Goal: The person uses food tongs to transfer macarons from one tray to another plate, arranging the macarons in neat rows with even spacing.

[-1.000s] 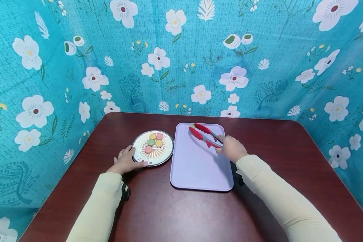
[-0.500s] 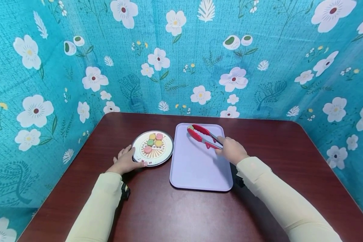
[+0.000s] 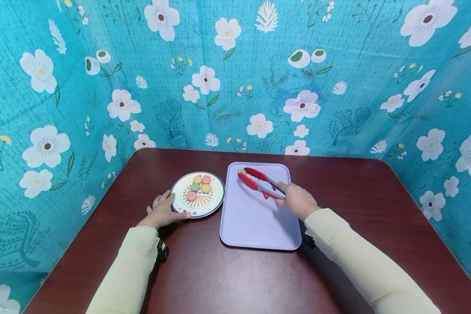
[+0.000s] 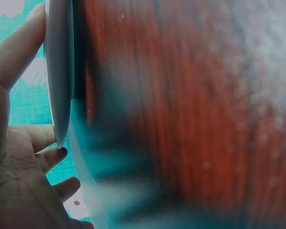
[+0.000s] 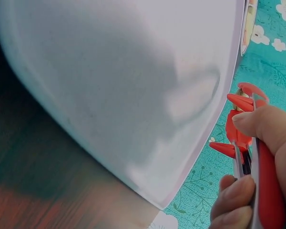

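Observation:
My left hand (image 3: 162,212) holds the rim of a round white plate (image 3: 180,205), thumb at the near edge and fingers spread along its left side. In the left wrist view the plate (image 4: 57,71) appears edge-on beside the thumb. Several macarons lie on the plate: a green macaron (image 3: 195,187), yellow and pink ones. My right hand (image 3: 298,199) grips red-tipped tongs (image 3: 255,179) over the lilac tray (image 3: 259,222). Between the tong tips is a small green macaron (image 3: 241,172), above the tray's far left part. In the right wrist view, fingers and thumb wrap the tongs' handles (image 5: 267,186).
The dark brown wooden table (image 3: 204,274) carries the plate on the left and the tray right beside it. A teal flowered cloth (image 3: 235,78) hangs behind the table and along its sides. The tongs cast a shadow on the tray.
My right hand has moved the tongs and the green macaron slightly left and nearer across the tray. The left hand and the plate have stayed in place.

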A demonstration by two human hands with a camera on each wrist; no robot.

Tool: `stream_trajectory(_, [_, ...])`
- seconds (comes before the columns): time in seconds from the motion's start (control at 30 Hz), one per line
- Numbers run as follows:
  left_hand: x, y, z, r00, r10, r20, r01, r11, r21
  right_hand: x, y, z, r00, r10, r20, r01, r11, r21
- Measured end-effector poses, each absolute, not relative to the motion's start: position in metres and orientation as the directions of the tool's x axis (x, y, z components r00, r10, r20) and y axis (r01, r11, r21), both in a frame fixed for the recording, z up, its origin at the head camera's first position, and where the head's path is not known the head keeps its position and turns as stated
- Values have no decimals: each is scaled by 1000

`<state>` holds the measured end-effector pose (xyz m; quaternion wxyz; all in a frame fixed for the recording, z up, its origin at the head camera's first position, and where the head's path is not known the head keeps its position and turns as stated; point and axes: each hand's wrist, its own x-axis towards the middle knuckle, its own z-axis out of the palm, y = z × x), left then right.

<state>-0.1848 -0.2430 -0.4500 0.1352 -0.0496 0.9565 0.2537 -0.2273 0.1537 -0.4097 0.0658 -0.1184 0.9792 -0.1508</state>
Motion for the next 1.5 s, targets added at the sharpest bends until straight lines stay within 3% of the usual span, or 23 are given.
stream_trajectory(1.5, [-180, -243, -446, -960, -26, -278, -161, 864, 476, -200, 135, -400, -939, -345, 3, -332, 901, -280])
